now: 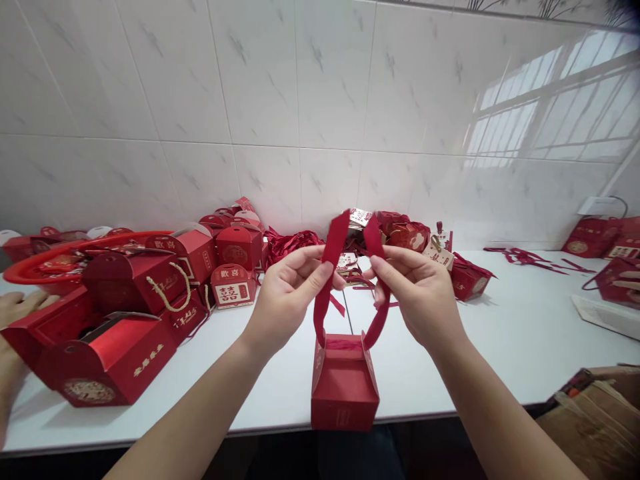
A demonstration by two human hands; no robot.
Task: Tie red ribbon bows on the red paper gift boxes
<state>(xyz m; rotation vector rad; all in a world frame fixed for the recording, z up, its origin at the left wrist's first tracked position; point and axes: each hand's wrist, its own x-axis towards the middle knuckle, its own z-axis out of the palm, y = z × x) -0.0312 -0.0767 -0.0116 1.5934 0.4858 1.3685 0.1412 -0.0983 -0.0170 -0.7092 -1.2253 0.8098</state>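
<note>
A small red gift box [345,393] sits at the table's front edge, directly before me. A dark red ribbon [335,243] passes through the top of the box, and its two ends rise up on either side. My left hand [295,287] pinches one end between thumb and fingers. The other end is pinched by my right hand [413,283] at about the same height. Both ends stick up above my fingers, apart from each other and not tied.
Several red boxes [125,360] crowd the left, with a red basket [90,243] behind. Another person's hand [20,307] touches them. Tangled ribbons [295,245] and a wrapped box [470,277] lie further back. A cardboard carton [595,420] stands at right front.
</note>
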